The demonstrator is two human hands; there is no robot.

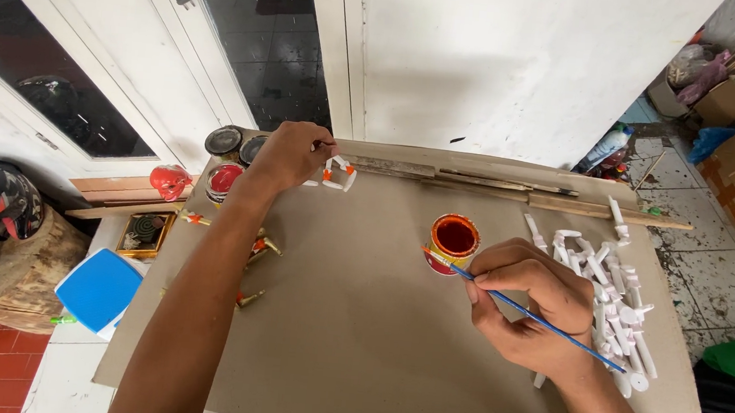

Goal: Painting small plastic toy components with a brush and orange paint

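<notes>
You are working over a grey-brown board [356,322], with the small open tin of orange-red paint [454,239] serving as the landmark near the board's middle.

Your right hand [530,307] is resting just right of the tin, its fingers curled closed around a thin blue-handled paintbrush [536,319]. The brush is lying across the hand at a slant, and its orange-tipped bristles are touching or nearly touching the tin's near rim; which of the two cannot be told.

Your left hand [290,152] is reaching to the far left of the tin, towards the board's far edge. Its fingertips are pinching closed on a small white piece with orange marks [335,173], which is lying on the board among a few similar pieces.

To the right of the tin, a heap of unpainted white plastic pieces [607,288] is spreading along the board's right side, partly hidden behind your right hand.

Beyond the tin, wooden strips [513,190] are running along the far edge of the board.

Further left than your left hand, several round paint tins [226,159] are standing at the board's far left corner, one with a red lid.

Left of the tin, near your left forearm, a few small gold-and-orange pieces [260,246] are lying at the board's left edge.
</notes>
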